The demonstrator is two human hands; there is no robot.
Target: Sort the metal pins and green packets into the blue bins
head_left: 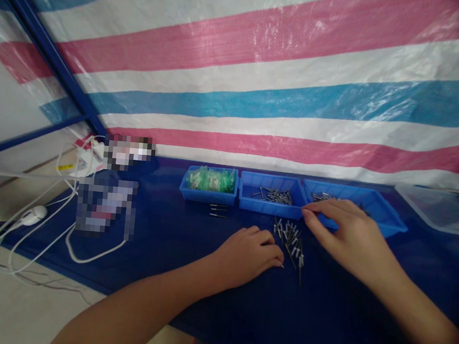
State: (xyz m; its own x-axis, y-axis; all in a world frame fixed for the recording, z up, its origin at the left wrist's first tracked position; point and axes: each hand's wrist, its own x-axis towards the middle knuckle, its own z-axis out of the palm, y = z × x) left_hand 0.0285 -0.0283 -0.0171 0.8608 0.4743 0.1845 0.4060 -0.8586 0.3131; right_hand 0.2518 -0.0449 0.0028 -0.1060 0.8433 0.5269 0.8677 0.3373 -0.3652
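A loose pile of blind rivets (pixel 289 236) lies on the blue tabletop, between my two hands. To the left of that pile rests my left hand (pixel 248 253), its fingers curled and thumb drawn in; whatever they hold, if anything, is hidden. My right hand (pixel 343 227) hovers over the front of the right blue bin (pixel 386 220), thumb and forefinger pinched together beside the middle bin's corner. What sits in that pinch is too small to name. More rivets (pixel 278 196) fill part of the middle blue bin (pixel 246 203). Three thin rivets (pixel 218 210) lie in a row farther left.
Green plastic packets (pixel 212 180) fill the left blue bin (pixel 187 194). A clear plastic tray (pixel 435 211) stands at the far right. White cables (pixel 14 239) and a power strip (pixel 89 160) crowd the left end. Behind hangs a striped plastic sheet (pixel 260 99).
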